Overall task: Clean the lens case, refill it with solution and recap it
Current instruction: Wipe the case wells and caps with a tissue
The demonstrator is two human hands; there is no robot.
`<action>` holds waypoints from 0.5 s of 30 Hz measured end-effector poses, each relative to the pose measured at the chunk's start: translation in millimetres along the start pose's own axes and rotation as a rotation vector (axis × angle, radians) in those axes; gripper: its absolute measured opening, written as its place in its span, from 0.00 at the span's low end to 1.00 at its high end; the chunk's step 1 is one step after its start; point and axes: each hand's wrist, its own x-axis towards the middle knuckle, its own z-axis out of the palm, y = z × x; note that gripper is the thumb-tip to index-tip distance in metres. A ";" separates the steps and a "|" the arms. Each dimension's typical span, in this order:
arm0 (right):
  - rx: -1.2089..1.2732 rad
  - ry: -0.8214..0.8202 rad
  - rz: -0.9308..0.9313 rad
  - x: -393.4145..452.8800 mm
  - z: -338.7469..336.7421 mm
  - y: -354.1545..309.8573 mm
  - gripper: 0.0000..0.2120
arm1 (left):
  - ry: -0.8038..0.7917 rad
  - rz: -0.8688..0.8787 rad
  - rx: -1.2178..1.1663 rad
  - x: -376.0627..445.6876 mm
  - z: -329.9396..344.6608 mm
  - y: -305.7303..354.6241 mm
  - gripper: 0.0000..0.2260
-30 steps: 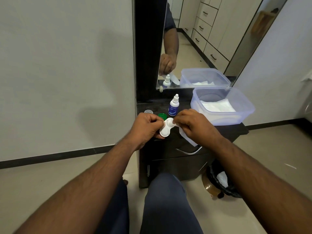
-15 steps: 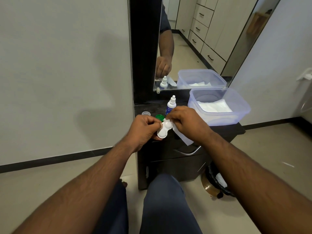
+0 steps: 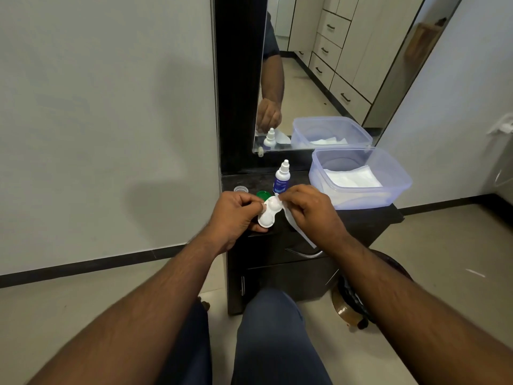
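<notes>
My left hand (image 3: 236,216) grips the white two-well lens case (image 3: 268,213) by its left side, above the front edge of the dark cabinet top (image 3: 369,212). My right hand (image 3: 306,211) pinches a white tissue (image 3: 295,227) against the case's far well; the rest of the tissue hangs down below the hand. The small solution bottle (image 3: 282,177), white-tipped with a blue label, stands upright just behind my hands. A green cap (image 3: 263,194) lies on the cabinet top behind the case, and a clear cap (image 3: 240,189) lies to its left.
A clear plastic tub (image 3: 399,187) with white tissues inside stands at the right of the cabinet top. A mirror (image 3: 319,79) rises behind it. A lined waste bin (image 3: 352,301) sits on the floor at the right of the cabinet. My knees are below the hands.
My hands have stayed together at the case, with the right fingers and tissue shifting slightly on the far well. The bottle, caps and tub have not moved.
</notes>
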 end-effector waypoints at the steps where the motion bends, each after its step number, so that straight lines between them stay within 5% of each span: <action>1: 0.007 0.016 0.023 -2.0 0.5 1.0 0.10 | 0.005 -0.006 -0.016 -0.2 0.4 0.6 0.06; 15: 0.169 0.205 0.166 -15.6 12.6 -7.3 0.08 | -0.029 0.024 0.023 -1.4 -1.3 -1.8 0.05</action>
